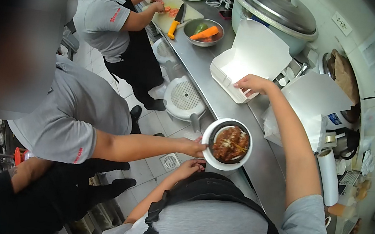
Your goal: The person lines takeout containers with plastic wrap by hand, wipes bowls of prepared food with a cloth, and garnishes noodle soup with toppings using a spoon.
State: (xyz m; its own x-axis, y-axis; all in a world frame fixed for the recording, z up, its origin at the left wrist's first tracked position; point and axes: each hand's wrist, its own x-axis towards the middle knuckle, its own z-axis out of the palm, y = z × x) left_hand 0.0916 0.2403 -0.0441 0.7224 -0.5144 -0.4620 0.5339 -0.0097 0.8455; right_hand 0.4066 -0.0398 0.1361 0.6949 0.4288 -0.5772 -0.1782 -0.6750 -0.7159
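My right hand (253, 84) reaches across the counter and grips the edge of an open white cardboard takeaway box (225, 71), its lid standing up. Low in front of my body is my left hand (190, 167), with its fingers curled in; whether anything is inside them is hidden. Just above it, a co-worker's hand (193, 147) holds a white bowl (243, 162) by the rim. Brown sauced food (230, 143) with pale, thin shreds on top fills a dark inner part of this bowl. My left hand appears close to the bowl's underside, but contact cannot be made out.
Another open white box (313, 95) stands to the right. Behind are a large lidded pot (277, 8) and a metal bowl of vegetables (203, 33). A second co-worker (110, 21) works at a cutting board (189, 13) with a yellow-handled knife (177, 21). A white stool (185, 98) stands beside the counter.
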